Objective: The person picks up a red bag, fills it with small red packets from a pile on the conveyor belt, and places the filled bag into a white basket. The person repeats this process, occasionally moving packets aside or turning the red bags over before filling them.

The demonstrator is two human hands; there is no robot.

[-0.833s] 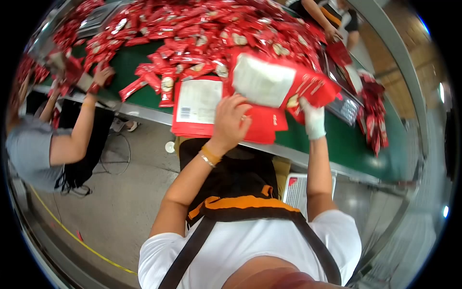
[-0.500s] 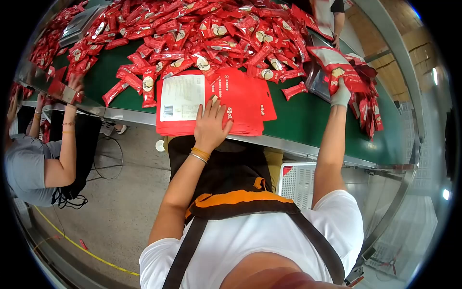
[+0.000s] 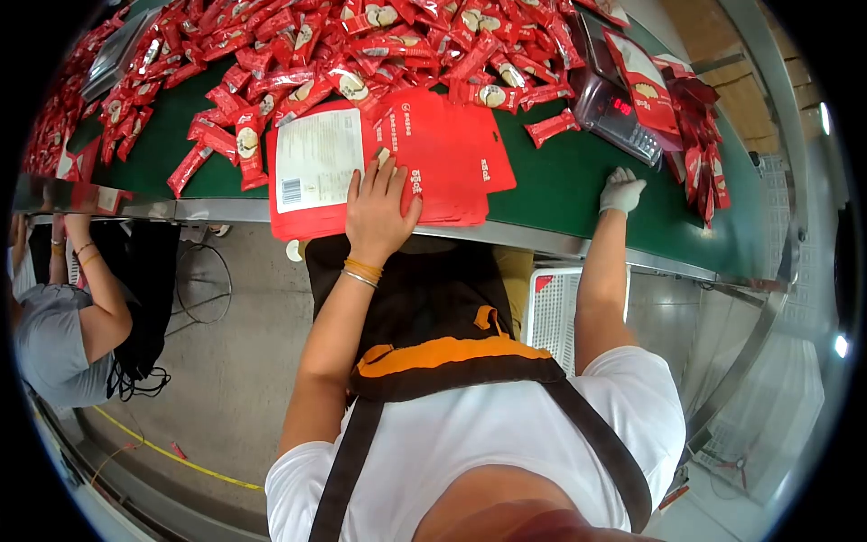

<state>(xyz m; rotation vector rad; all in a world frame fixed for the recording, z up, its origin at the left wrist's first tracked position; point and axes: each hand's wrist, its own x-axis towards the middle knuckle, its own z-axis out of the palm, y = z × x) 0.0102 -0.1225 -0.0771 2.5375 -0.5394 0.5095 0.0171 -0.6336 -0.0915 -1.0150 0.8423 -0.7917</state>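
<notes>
The left hand lies flat on the stack of red pouches, fingers slightly spread and clasping nothing — it only rests there. Bands circle that wrist. The right hand, in a pale glove, is over the green table near the scale, its fingers curled; I cannot tell how tightly, nor whether anything is inside.

The stack sits at the near edge of the table, the top left pouch showing a white panel with a barcode. Just beyond the right hand is the scale, its display lit red. A filled-looking pouch stands tilted at the scale, and more red packs are heaped to its right.

Beyond the stack spreads a pile of small red packets — one packet lies apart, left of the scale. A white basket is below the near edge. At far left is a co-worker's grey sleeve.
</notes>
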